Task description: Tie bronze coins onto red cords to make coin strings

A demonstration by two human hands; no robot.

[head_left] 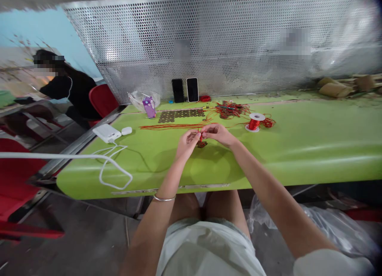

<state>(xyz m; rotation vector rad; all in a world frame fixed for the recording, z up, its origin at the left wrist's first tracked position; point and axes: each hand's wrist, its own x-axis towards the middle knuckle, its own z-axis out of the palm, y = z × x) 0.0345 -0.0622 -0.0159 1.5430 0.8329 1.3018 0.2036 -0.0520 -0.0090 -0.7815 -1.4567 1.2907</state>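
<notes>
My left hand (pixel 188 142) and my right hand (pixel 219 134) meet above the green table, thumbs and fingertips pinched on a red cord (pixel 201 138). Just beneath the fingertips is a small dark cluster of coin-like discs (pixel 202 144); whether it hangs from the cord or rests on the table I cannot tell. Beyond my hands lies a row of long red cords (pixel 167 127). Behind them, dark round coins (pixel 179 115) are laid out flat in rows. A tangled heap of red cords and coins (pixel 228 109) sits to their right.
A spool of red cord (pixel 254 123) stands right of my hands. Two phones (pixel 178 91) lean against the perforated metal panel (pixel 238 49). A purple box (pixel 149 107), a white power bank (pixel 106 133) and its white cable (pixel 112 159) are leftward. Another person (pixel 73 85) sits far left.
</notes>
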